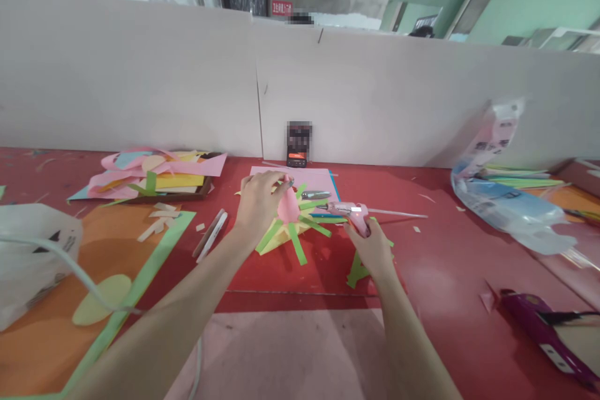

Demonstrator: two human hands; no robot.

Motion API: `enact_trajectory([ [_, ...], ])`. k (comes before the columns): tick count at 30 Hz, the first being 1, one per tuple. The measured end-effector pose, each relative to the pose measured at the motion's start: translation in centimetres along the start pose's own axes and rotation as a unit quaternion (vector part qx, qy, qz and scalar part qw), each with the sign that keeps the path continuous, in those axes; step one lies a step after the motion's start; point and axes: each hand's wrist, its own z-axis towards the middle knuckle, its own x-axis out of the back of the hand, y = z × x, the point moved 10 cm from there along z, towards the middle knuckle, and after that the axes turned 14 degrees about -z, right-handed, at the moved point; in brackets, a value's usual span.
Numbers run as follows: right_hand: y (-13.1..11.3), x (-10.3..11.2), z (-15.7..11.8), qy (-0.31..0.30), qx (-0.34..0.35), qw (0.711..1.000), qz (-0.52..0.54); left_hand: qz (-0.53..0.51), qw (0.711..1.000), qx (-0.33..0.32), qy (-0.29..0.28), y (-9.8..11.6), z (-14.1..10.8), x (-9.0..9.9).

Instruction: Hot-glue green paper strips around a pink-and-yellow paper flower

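My left hand (262, 200) is closed at the top of a pink paper piece (288, 206), pinching its upper edge. Green paper strips (297, 244) fan out from under the pink piece, over a yellow paper piece (281, 239). In my right hand (370, 240) is a pink hot glue gun (351, 209), gripped by its handle. Its nozzle points left, close to the green strips, and a long glue stick (398, 214) sticks out behind it. Beneath my right wrist lies some cut green paper (357, 272).
Behind the paper work lie scissors (315, 195) on pink and blue sheets, and a phone (299, 147) leans against the white partition (375, 94). Coloured paper scraps (159, 175) fill a tray on the left. Pens (212, 237), a plastic bag (510, 200) and a purple corded tool (544, 337) lie around.
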Motion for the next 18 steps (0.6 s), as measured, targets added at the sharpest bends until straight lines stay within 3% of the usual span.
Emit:
enact_trajectory([
  [6,-0.1,-0.2,-0.1,0.0,0.012,1.0,-0.006,-0.028,0.998,-0.011,-0.047,-0.8,-0.6,-1.3],
  [12,-0.6,-0.3,-0.3,-0.027,0.015,0.999,-0.017,-0.017,0.999,-0.006,0.047,-1.6,-3.4,1.8],
  [15,-1.2,-0.6,-0.6,-0.047,0.033,0.998,-0.038,-0.019,0.998,0.053,-0.015,-3.9,-5.7,0.2],
  [18,-1.6,-1.3,-0.8,-0.071,0.053,0.995,-0.056,-0.023,0.988,0.109,-0.103,-6.3,-8.2,-2.9],
])
